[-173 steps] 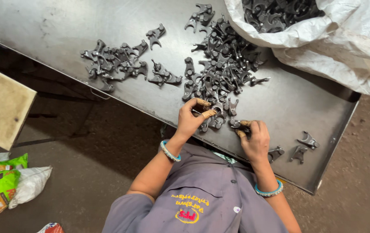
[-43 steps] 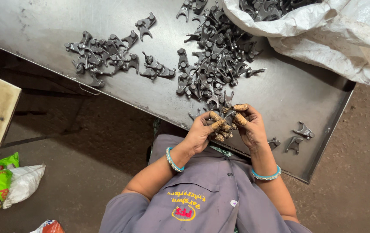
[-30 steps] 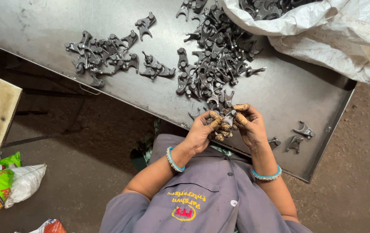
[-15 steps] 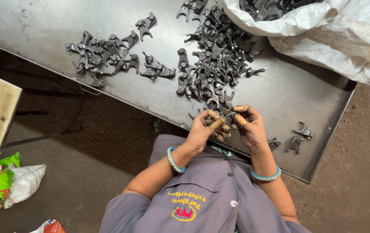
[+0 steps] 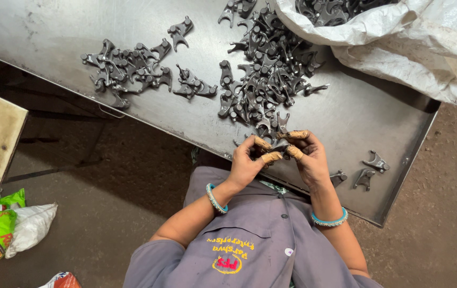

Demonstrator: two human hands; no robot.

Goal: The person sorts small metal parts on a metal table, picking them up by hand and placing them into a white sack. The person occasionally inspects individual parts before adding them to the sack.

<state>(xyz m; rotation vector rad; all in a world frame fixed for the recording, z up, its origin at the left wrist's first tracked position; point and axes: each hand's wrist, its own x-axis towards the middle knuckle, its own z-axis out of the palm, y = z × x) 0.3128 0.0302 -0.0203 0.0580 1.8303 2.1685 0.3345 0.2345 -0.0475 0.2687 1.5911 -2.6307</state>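
Both our left hand (image 5: 247, 165) and right hand (image 5: 309, 160) pinch one dark metal part (image 5: 278, 145) in their grip above the tabletop (image 5: 356, 114) edge; judging by the piles, a few sorted pieces (image 5: 370, 169) lie aside while the big heap (image 5: 266, 80) and sack (image 5: 399, 42) remain.

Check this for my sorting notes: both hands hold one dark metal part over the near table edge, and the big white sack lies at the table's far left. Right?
Not quite. In the head view the white sack lies at the table's far right. The left hand and right hand do hold one dark metal part.
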